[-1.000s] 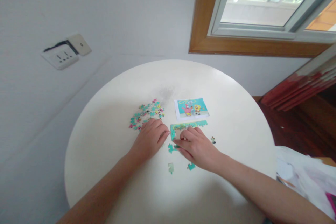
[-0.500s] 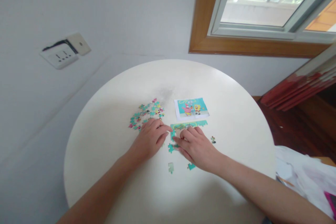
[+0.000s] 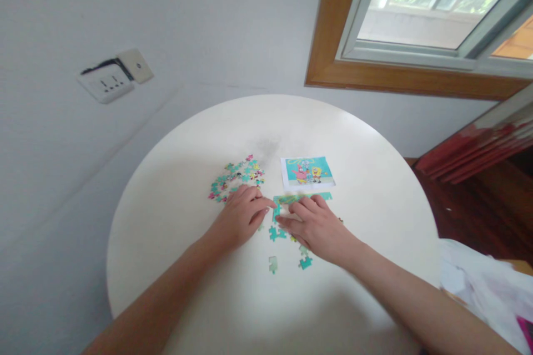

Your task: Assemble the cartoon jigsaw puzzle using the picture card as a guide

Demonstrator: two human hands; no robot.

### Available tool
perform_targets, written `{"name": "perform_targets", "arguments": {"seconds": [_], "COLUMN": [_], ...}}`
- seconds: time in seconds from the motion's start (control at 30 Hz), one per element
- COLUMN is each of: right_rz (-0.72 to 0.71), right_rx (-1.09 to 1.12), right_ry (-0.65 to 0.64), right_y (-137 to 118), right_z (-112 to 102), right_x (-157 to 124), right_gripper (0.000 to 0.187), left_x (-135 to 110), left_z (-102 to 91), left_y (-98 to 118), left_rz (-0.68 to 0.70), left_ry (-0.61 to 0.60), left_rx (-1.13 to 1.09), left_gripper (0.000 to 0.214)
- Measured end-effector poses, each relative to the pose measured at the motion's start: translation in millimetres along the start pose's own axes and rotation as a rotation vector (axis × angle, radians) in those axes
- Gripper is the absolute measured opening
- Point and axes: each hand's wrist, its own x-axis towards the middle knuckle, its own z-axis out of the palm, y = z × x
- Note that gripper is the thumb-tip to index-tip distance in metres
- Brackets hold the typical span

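Observation:
A partly joined jigsaw puzzle (image 3: 276, 211) lies on the table, with a teal top row and a short column down its left side. My left hand (image 3: 241, 216) rests just left of it, fingers apart, its index fingertip at the column's outer edge. With its index finger stretched out, my right hand (image 3: 316, 228) touches the column's lower end; its other fingers are bent over the puzzle's inner area. Below it lie joined teal puzzle pieces (image 3: 273, 233), a pale green puzzle piece (image 3: 272, 264) and a teal puzzle piece (image 3: 305, 263). My right hand partly hides other pieces.
A heap of loose puzzle pieces (image 3: 233, 175) spreads behind my left hand. A printed cartoon picture (image 3: 310, 171) lies behind the puzzle. The round white table (image 3: 200, 127) stands by a wall with a socket (image 3: 107, 82) and a window (image 3: 412, 16). White plastic bags (image 3: 478, 272) are at right.
My right hand has shifted slightly up, uncovering more of the pieces below it and covering most of a piece at its right. My left hand stays at the column's edge. The view has shifted slightly.

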Motion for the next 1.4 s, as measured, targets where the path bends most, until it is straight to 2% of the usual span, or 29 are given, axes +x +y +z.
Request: {"name": "perform_targets", "arguments": {"seconds": [0.33,0.7,0.77,0.83,0.9,0.97,1.03,1.13,1.27,1.4], "right_rz": [-0.097,-0.014,0.015,0.072,0.149,0.197,0.234,0.280,0.210,0.137], "right_rx": [0.024,0.081,0.180,0.305,0.407,0.448,0.470,0.513,0.536,0.499], "right_ry": [-0.011,-0.027,0.027,0.139,0.280,0.351,0.292,0.119,-0.014,-0.101], "right_y": [18.5,7.6,10.4,18.5,31.8,47.7,61.5,68.2,47.9,27.9], "right_z": [0.2,-3.2,-1.7,-2.7,-7.6,-15.7,-25.2,-38.1,-45.1,-38.2], "right_x": [2.6,2.4,0.7,-2.2,-7.2,-15.0,-25.8,-43.5,-57.4,-62.9], "right_gripper": [0.028,0.026,0.027,0.028,0.024,0.022,0.023,0.024,0.023,0.017], "left_x": [-0.9,-0.3,-0.5,-0.8,-1.2,-1.4,-1.3,-1.0,-0.4,-0.4], "left_z": [-2.3,-1.1,-1.0,-1.6,-2.9,-4.2,-5.1,-4.8,-3.1,-2.4], "left_y": [-0.9,-3.2,-3.5,-3.2,-2.9,-3.0,-3.7,-5.2,-5.3,-4.5], "left_rz": [0.016,0.019,0.023,0.020,0.019,0.025,0.038,0.054,0.060,0.062], "left_ry": [-0.019,-0.008,-0.004,-0.012,-0.017,-0.014,-0.011,-0.001,0.008,0.006], "left_rx": [0.006,-0.013,-0.013,-0.012,-0.020,-0.035,-0.047,-0.045,-0.034,-0.031], "left_gripper": [0.024,0.026,0.026,0.026,0.025,0.025,0.024,0.021,0.019,0.020]}}
